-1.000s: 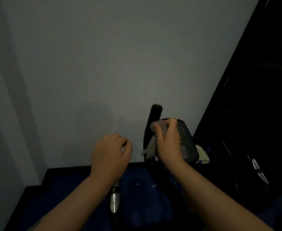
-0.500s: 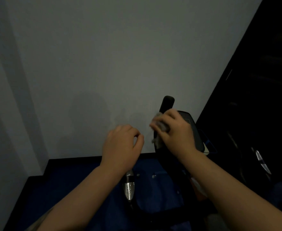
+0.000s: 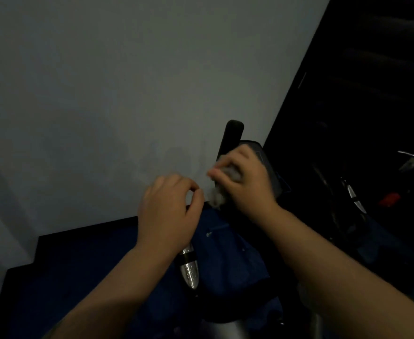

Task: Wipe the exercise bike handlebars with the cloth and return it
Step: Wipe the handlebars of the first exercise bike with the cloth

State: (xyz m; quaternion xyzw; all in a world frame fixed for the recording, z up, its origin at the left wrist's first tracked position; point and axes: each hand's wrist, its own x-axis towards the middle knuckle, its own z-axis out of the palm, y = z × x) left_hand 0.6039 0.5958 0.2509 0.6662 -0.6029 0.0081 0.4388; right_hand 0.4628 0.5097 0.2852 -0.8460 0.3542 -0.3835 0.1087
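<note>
The room is dim. A black upright handlebar grip (image 3: pixel 232 135) of the exercise bike rises at centre right, its rounded top free. My right hand (image 3: pixel 246 182) is wrapped round this bar below the top, pressing a crumpled grey cloth (image 3: pixel 219 194) against it; a tuft of cloth hangs out to the left. My left hand (image 3: pixel 169 211) is closed over the other handlebar, whose silver and black section (image 3: pixel 190 270) shows below my palm. The bike's dark console (image 3: pixel 267 165) sits just behind my right hand.
A pale wall (image 3: pixel 127 94) stands close behind the bike, with a black skirting (image 3: pixel 83 231) and blue floor (image 3: pixel 103 277) below. Dark equipment with silver parts (image 3: pixel 355 199) and a small red piece (image 3: pixel 389 199) fills the right side.
My right hand with the cloth has slid a little down the upright bar, leaving more of the bar's top showing. My left hand keeps its grip. The view has shifted slightly.
</note>
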